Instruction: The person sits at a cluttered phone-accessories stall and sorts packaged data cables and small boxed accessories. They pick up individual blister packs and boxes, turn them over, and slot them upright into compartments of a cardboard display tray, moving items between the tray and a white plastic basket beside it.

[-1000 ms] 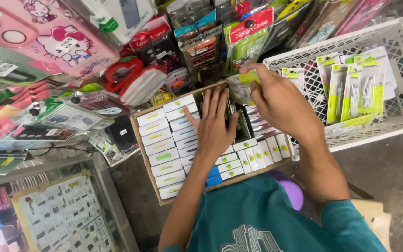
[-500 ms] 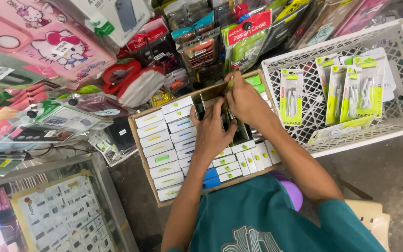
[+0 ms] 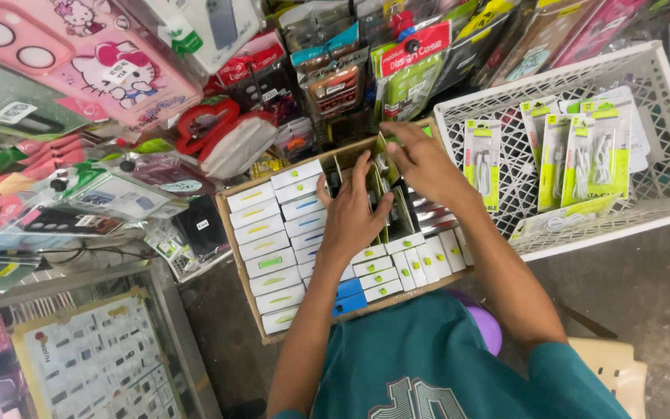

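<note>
Small packets [image 3: 385, 203] are standing upright in the cardboard box [image 3: 236, 256] among white cartons [image 3: 269, 240]. The left hand [image 3: 350, 217] is pressing spread fingers on them. The right hand [image 3: 428, 163] is reaching in, fingers loosely spread.

teal short-sleeved shirt [image 3: 459, 372]; pale chest print, perhaps numerals; bare forearms
</note>
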